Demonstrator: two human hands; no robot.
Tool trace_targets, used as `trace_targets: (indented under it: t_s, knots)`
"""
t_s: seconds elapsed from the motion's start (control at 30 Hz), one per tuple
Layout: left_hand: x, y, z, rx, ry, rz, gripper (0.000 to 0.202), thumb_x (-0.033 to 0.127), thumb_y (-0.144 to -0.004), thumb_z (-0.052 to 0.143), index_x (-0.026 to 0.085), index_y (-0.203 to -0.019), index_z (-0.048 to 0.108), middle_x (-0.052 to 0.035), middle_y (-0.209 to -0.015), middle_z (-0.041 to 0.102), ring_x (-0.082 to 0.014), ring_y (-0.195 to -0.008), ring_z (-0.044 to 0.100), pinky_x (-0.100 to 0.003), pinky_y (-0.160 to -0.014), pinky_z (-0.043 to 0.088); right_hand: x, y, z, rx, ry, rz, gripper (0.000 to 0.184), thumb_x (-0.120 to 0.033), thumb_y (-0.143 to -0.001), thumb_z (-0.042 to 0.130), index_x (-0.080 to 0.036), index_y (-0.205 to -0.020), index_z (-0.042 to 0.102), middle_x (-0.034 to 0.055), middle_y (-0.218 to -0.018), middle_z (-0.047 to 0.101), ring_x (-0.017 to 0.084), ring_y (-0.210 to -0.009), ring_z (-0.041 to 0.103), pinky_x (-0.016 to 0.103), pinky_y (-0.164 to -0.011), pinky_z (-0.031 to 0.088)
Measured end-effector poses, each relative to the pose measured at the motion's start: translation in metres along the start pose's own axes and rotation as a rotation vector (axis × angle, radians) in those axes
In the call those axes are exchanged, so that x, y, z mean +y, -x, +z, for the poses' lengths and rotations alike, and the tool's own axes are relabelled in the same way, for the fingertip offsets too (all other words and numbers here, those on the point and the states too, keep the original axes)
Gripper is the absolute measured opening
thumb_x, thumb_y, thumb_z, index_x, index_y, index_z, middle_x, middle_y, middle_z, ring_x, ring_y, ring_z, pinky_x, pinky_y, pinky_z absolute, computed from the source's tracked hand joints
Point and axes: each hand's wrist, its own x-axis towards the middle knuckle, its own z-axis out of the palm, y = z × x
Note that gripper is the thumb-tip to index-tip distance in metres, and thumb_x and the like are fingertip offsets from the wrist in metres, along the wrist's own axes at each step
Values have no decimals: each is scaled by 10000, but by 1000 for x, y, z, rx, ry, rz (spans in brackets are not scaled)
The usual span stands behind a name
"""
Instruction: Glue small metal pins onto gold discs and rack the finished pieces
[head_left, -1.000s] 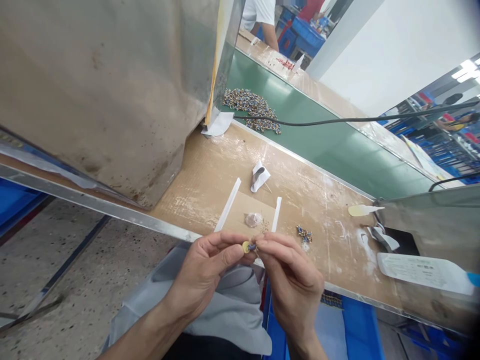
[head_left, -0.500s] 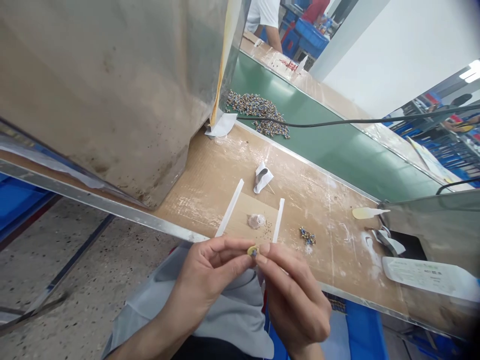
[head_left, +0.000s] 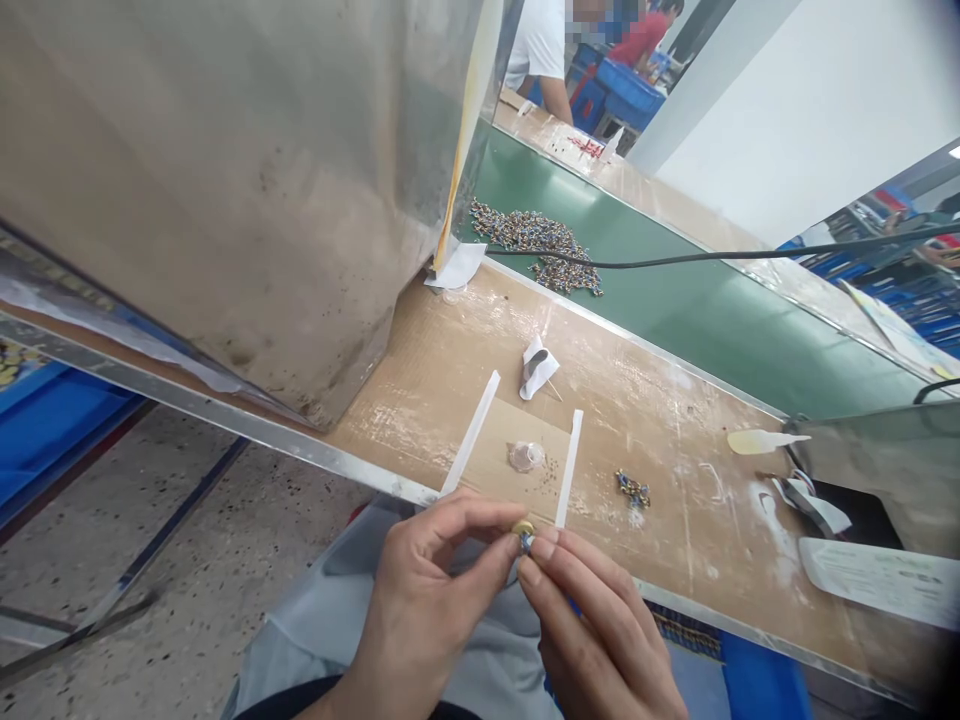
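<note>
Between the fingertips of both hands is a small round yellow piece with a blue part (head_left: 524, 530), too small to name more exactly. My left hand (head_left: 450, 570) pinches it from the left with thumb and forefinger. From the right, my right hand (head_left: 592, 600) closes thumb and fingertips on its blue side. Just beyond the hands, a small clear cup (head_left: 526, 456) sits on the cardboard among tiny scattered bits. A little heap of blue and gold pieces (head_left: 633, 489) lies to the right. Behind the cup stands a white folded paper with a thin stick (head_left: 538, 368).
A large metal housing (head_left: 225, 200) fills the left side. Past the cardboard bench (head_left: 675, 430), a green belt (head_left: 637, 270) bears a big pile of small parts (head_left: 540, 245), crossed by a black cable (head_left: 675, 260). Bottles (head_left: 757, 441) lie at right. A co-worker's arm (head_left: 555, 95) shows beyond.
The view has shifted, so the bench sits slightly lower and further right. Both hands keep their pinch on the small piece, whose yellow disc now appears more tilted, with more blue showing.
</note>
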Motion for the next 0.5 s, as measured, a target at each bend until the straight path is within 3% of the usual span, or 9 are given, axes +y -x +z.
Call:
trace_targets:
  t_s: [0.17,0.33,0.43,0.5]
  knots:
    - [-6,6,1,79,-137,33,258,173,-918,835,314,-1117,916,28,-909,871,-140,-856,841,-181,-841,670,-6,1,6,34,88,9,416,3,-1067,678,-241,-1361,842,38,-1280,863,284,-1226,841,377,-967,778]
    - [-5,6,-1,81,-209,48,273,189,-936,802,310,-1165,888,33,-901,840,-146,-845,830,-207,-841,666,-2,-1,10,78,-38,30,400,24,-1029,727,-219,-1323,847,60,-1244,858,280,-1187,840,403,-968,764]
    - [-2,6,-3,61,-263,49,283,194,-934,803,303,-1186,873,30,-898,834,-158,-845,818,-233,-852,653,4,-4,7,158,-159,200,363,9,-1022,750,-208,-1297,844,77,-1215,849,249,-1108,842,370,-942,746]
    - [-1,6,-3,37,-289,36,288,198,-941,803,303,-1202,863,27,-904,832,-168,-851,811,-249,-856,642,8,-7,4,94,-222,370,306,-50,-1051,754,-241,-1271,846,61,-1188,847,212,-1067,839,301,-898,728]
